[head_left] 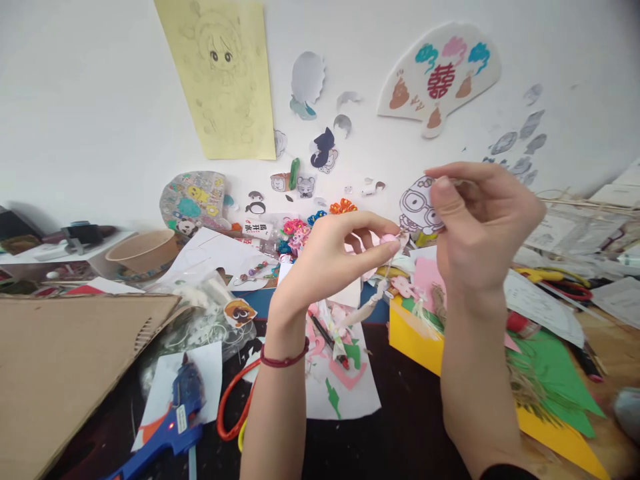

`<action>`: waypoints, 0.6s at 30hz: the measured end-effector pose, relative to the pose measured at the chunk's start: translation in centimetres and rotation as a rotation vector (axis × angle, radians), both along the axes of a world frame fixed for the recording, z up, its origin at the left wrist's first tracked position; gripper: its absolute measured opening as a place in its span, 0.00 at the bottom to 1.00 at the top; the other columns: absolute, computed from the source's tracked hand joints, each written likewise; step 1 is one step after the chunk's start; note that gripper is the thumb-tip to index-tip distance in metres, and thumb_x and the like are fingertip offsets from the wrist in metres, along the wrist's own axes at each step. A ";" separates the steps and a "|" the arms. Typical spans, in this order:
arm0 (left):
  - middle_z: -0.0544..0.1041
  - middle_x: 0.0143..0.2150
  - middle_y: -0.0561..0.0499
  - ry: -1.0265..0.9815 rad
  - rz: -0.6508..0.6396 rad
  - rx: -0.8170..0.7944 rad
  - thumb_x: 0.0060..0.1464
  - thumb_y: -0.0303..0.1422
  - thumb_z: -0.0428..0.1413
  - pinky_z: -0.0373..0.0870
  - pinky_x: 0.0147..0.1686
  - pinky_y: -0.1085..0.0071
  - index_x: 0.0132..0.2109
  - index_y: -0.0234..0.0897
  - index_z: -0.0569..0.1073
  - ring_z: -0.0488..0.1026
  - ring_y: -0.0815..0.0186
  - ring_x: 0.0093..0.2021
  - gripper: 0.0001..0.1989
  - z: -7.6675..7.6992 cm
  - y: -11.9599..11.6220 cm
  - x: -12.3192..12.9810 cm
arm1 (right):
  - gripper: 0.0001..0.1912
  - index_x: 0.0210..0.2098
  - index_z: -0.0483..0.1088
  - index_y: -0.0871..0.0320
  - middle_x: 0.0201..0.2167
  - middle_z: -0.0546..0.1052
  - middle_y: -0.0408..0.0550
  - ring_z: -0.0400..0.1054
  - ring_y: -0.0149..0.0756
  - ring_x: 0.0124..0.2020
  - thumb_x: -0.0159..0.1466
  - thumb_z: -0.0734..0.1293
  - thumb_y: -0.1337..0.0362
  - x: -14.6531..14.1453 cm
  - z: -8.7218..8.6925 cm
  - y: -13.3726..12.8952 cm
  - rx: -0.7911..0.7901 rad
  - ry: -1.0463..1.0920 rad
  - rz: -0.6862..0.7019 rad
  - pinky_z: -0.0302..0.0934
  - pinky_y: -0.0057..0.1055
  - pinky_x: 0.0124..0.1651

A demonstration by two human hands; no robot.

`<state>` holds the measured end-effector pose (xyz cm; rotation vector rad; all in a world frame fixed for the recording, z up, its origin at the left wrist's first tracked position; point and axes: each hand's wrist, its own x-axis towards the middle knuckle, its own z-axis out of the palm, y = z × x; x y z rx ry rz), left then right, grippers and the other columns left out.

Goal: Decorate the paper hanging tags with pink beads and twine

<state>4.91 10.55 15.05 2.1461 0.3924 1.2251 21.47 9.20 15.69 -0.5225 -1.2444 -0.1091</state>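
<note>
My right hand (487,223) is raised and pinches the upper edge of a white paper cutout (419,205) of a cartoon figure with big round glasses. Lower and to its left, my left hand (340,250) has thumb and index finger closed on a small pink piece (389,238), close to the cutout's lower edge. A pale, twisted strand (367,308) hangs below those fingertips; I cannot tell whether it joins the pink piece. Beneath my hands, a white sheet (360,393) carries pink and green paper scraps and a dark pen (323,331).
At front left lies a blue glue gun (183,407) with a red light lit. Cardboard (70,360) covers the left side. Red-handled scissors (233,407) lie beside my left forearm. Yellow and green paper (555,380) fills the right. A wall with paper cutouts stands behind.
</note>
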 end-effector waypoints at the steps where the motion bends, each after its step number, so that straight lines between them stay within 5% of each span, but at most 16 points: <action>1: 0.80 0.39 0.50 -0.010 0.019 0.012 0.58 0.33 0.59 0.70 0.33 0.75 0.38 0.36 0.77 0.72 0.72 0.33 0.04 0.0 0.0 0.0 | 0.05 0.34 0.80 0.54 0.23 0.74 0.43 0.58 0.26 0.21 0.59 0.72 0.70 -0.1 0.0 0.0 0.004 0.000 -0.017 0.46 0.31 0.23; 9: 0.77 0.40 0.53 0.013 0.108 0.091 0.53 0.32 0.64 0.66 0.36 0.74 0.38 0.38 0.71 0.69 0.72 0.36 0.08 -0.3 0.4 0.7 | 0.05 0.35 0.80 0.54 0.27 0.77 0.44 0.62 0.28 0.24 0.60 0.71 0.70 -0.4 0.0 -0.2 0.018 -0.020 -0.052 0.51 0.33 0.26; 18: 0.75 0.40 0.52 0.112 0.056 0.038 0.51 0.38 0.66 0.67 0.36 0.74 0.45 0.39 0.69 0.69 0.71 0.35 0.18 -0.7 0.9 0.9 | 0.06 0.36 0.79 0.51 0.32 0.80 0.44 0.70 0.33 0.30 0.61 0.71 0.69 0.0 -0.2 0.0 -0.042 -0.080 -0.072 0.62 0.35 0.33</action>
